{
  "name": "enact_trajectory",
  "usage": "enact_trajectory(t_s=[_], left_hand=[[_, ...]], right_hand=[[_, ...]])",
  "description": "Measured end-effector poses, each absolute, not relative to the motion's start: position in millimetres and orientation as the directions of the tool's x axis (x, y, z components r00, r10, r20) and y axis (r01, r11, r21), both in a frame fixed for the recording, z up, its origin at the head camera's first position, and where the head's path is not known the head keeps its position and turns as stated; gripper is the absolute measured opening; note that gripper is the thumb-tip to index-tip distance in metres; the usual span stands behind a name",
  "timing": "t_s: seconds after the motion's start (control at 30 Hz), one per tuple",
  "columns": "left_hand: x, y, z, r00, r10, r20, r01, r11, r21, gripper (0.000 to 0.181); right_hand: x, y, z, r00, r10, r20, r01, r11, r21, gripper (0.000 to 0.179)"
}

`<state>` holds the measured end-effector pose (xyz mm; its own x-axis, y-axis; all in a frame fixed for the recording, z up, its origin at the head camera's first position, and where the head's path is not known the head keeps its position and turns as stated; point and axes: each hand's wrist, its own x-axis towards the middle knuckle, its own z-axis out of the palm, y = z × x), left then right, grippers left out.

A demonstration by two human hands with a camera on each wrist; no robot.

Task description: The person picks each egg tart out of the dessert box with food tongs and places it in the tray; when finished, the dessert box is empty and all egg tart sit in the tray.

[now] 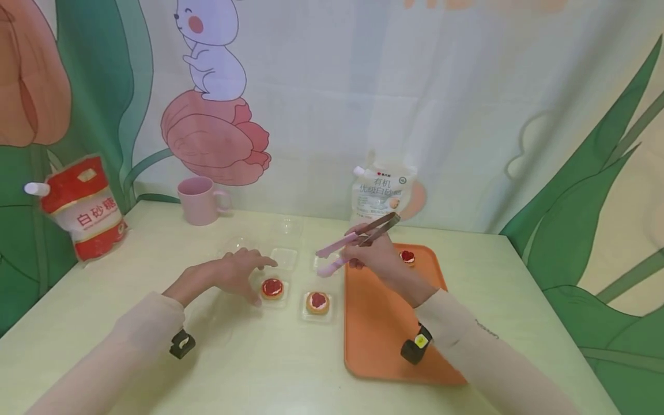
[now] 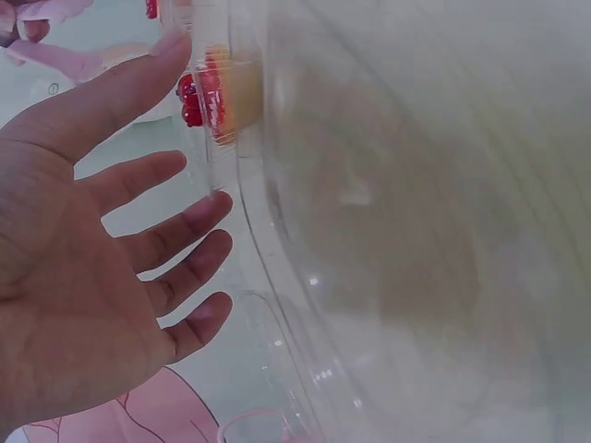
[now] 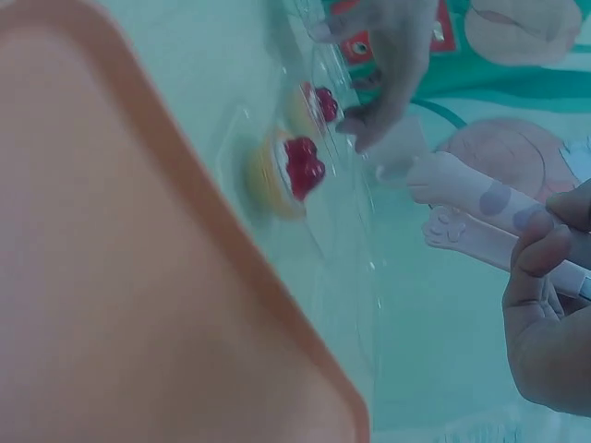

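My left hand (image 1: 236,271) hovers with spread fingers beside a red-topped tart (image 1: 272,288), which sits in a small clear plastic box. In the left wrist view the fingers are relaxed and hold nothing; whether a fingertip touches the box's edge I cannot tell. My right hand (image 1: 370,252) grips metal tongs (image 3: 485,194) with pale pink paw-shaped tips. The two tips are apart, with nothing between them, above a clear box (image 1: 323,263). A second tart (image 1: 317,302) rests in the nearer box. On the orange tray (image 1: 394,340) lies a third tart (image 1: 407,257), beyond the right wrist.
Another clear box (image 1: 284,257) and clear lids (image 1: 288,225) stand behind the tarts. A pink mug (image 1: 199,202) is at the back left, near a red-and-white sugar pouch (image 1: 88,210). A white pouch (image 1: 381,193) stands against the printed curtain behind the tray.
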<state>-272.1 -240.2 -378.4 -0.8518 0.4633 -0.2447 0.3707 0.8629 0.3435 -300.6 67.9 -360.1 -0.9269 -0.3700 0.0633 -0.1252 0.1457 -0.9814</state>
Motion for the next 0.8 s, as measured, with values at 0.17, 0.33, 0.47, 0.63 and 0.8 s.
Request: enact_trajectory(t_s=[0.17, 0.33, 0.47, 0.63, 0.8], left_hand=[[-276, -244, -386, -0.852, 0.466, -0.24, 0.36, 0.853, 0.378, 0.081], [-279, -245, -390, -0.847, 0.463, -0.262, 0.347, 0.854, 0.387, 0.08], [-281, -242, -390, -0.847, 0.453, -0.279, 0.326, 0.856, 0.402, 0.081], [-281, -239, -388, -0.843, 0.445, -0.303, 0.28, 0.844, 0.458, 0.081], [-281, -240, -387, -0.843, 0.442, -0.305, 0.262, 0.834, 0.485, 0.08]], right_hand=[[-299, 40, -370, -0.916, -0.401, 0.019, -0.102, 0.188, -0.977, 0.03], [-299, 15, -377, -0.902, -0.43, 0.029, -0.126, 0.199, -0.972, 0.03], [-294, -2, -377, -0.897, -0.442, 0.025, -0.131, 0.211, -0.969, 0.032], [-290, -16, -379, -0.888, -0.459, 0.016, -0.144, 0.245, -0.959, 0.031], [-288, -22, -383, -0.9, -0.436, -0.015, -0.154, 0.35, -0.924, 0.029]])
